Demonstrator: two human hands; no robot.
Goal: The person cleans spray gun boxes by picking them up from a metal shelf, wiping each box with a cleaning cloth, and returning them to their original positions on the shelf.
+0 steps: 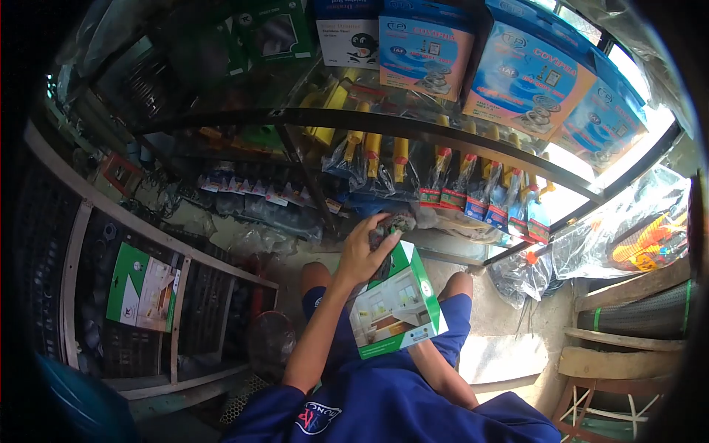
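Observation:
My left hand [369,251] is closed around a dark, crumpled rag [399,224], right at the top end of a green-and-white box [395,306]. A printed picture of a bright room covers the box's face, and the box is tilted over my lap. From below, my right hand [422,352] reaches behind the box and supports its lower part. Most of that hand's fingers are hidden by the cardboard.
A metal shelf [443,133] ahead carries blue-and-pink boxes [425,52] on top and yellow-handled tools [373,155] in packets below. Another green-and-white box [144,288] lies on a rack at left. Plastic-wrapped goods [628,229] and wooden slats [628,362] stand at right.

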